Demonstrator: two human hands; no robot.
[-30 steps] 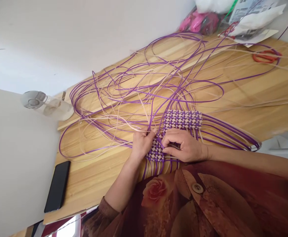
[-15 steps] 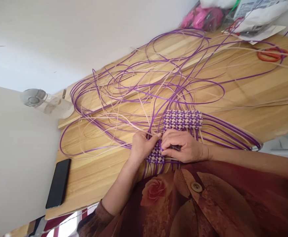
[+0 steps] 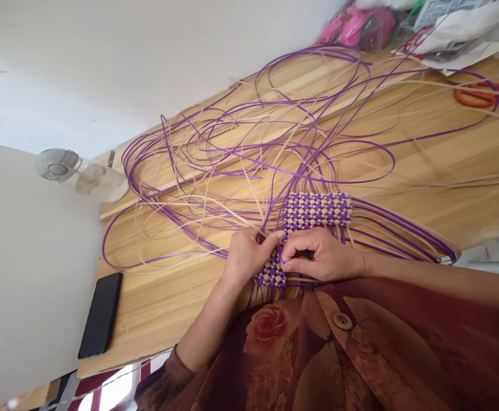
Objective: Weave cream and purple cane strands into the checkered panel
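Observation:
A woven piece [image 3: 317,209] in purple and beige checks lies near the front of the wooden table, with long loose strands running from its edges. My left hand [image 3: 249,254] is closed at its left part, thumb and fingers pinching the weave and the strands at its corner. Close beside it, my right hand [image 3: 320,254] pinches a purple strand [image 3: 282,251] at the weave, thumb against forefinger. Both hands hide the middle of the piece. Purple and beige strands pass out above my left hand, and others curve away to the right.
Loops of purple strands [image 3: 215,154] spread over the wooden table [image 3: 429,165]. A black phone [image 3: 100,315] lies at the left edge, a clear bottle with a grey cap [image 3: 59,164] behind it. Orange-handled scissors [image 3: 481,95] and bagged pink items [image 3: 356,25] are at upper right.
Hands and woven piece keep nearly the same place. My right fingers have drawn in slightly tighter near the weave. The whole view has shifted a little.

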